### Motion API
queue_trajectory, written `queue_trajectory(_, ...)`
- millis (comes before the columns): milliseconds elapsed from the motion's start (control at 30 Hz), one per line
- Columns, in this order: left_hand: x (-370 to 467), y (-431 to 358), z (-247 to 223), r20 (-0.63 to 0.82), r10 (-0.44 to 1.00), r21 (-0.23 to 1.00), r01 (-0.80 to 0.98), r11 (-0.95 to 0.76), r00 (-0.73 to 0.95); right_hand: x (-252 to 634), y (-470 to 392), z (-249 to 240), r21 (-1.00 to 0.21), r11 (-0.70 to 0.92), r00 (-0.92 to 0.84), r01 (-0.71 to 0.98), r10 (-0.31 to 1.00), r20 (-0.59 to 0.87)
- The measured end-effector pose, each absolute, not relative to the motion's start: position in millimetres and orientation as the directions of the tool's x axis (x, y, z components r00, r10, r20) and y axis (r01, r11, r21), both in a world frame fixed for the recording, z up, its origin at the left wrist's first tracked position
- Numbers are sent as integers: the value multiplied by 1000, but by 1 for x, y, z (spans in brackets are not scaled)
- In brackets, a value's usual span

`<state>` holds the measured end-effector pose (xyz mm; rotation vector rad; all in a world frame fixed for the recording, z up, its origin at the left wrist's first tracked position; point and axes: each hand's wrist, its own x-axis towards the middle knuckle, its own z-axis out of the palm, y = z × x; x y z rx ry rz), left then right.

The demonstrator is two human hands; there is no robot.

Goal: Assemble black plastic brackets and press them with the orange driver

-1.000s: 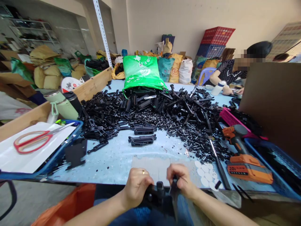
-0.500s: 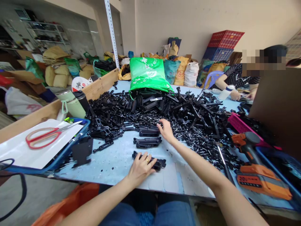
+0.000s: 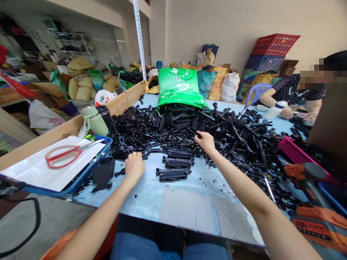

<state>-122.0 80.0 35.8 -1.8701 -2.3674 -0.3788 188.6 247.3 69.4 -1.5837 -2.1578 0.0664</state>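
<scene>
My right hand (image 3: 206, 142) pinches a long black plastic piece (image 3: 194, 131) above the middle of the heap. My left hand (image 3: 135, 166) is closed, fingers curled down at the near edge of the flat black link pieces (image 3: 127, 139); its fingertips are hidden, so what they grip does not show. Between the hands, several black folded assemblies (image 3: 173, 174) lie in a row on the blue tabletop, untouched. Small screws or pins (image 3: 177, 139) are scattered behind them. Larger black parts (image 3: 241, 126) form the heap on the right.
A green sack (image 3: 179, 86) rests behind the heap. Left are scissors (image 3: 63, 155) on white paper over a blue tray, and a green flask (image 3: 94, 121). An orange cordless drill (image 3: 317, 216) and a pink basket (image 3: 298, 153) are right. Another person (image 3: 295, 97) works at far right.
My left hand has let go of the nearest assembly and moved left to the link pieces. My right hand has lifted a long black piece from the heap. The view has swung slightly left.
</scene>
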Motion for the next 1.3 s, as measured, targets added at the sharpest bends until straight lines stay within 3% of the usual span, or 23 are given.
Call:
queue_trajectory(100,-157,59,20,209,914,71,937,341,-349,232,178,63,-424,345,-231,837,927,296)
queue_trajectory(167,-169,47,11,167,922,18,936,351,-349,260,124,54,-649,390,-320,653,919,230)
queue_trajectory(233,-173,39,5,117,943,-12,949,316,-312,281,75,43,-731,371,-406,572,903,140)
queue_trajectory(333,-164,33,3,87,957,-8,960,278,-276,290,23,29,-677,356,-476,644,879,10)
queue_trajectory(400,-151,29,2,83,966,58,969,242,-246,281,7,22,-605,386,-495,696,869,-15)
queue_trajectory(633,-119,11,12,54,980,368,916,159,-192,230,4,11,-389,513,-511,765,852,116)
queue_trajectory(767,-107,-10,25,54,999,507,862,-28,0,218,3,13,-405,523,-493,750,850,184)
queue_trajectory(867,-85,-32,24,113,987,573,804,-159,115,200,2,18,-530,511,-444,677,858,260)
queue_trajectory(933,-72,-39,18,147,976,555,803,-217,161,177,5,23,-601,508,-419,616,858,297)
queue_trajectory(1000,-67,-34,10,196,973,480,853,-206,125,144,15,27,-600,544,-434,586,837,335)
queue_trajectory(1100,-80,-9,4,269,956,322,947,23,-115,87,40,32,-492,613,-494,618,790,364)
queue_trajectory(1167,-92,11,5,244,938,219,956,193,-245,51,59,33,-407,619,-524,671,785,330)
queue_trajectory(1300,-103,32,10,160,950,111,962,251,-267,8,85,29,-330,544,-511,772,839,188)
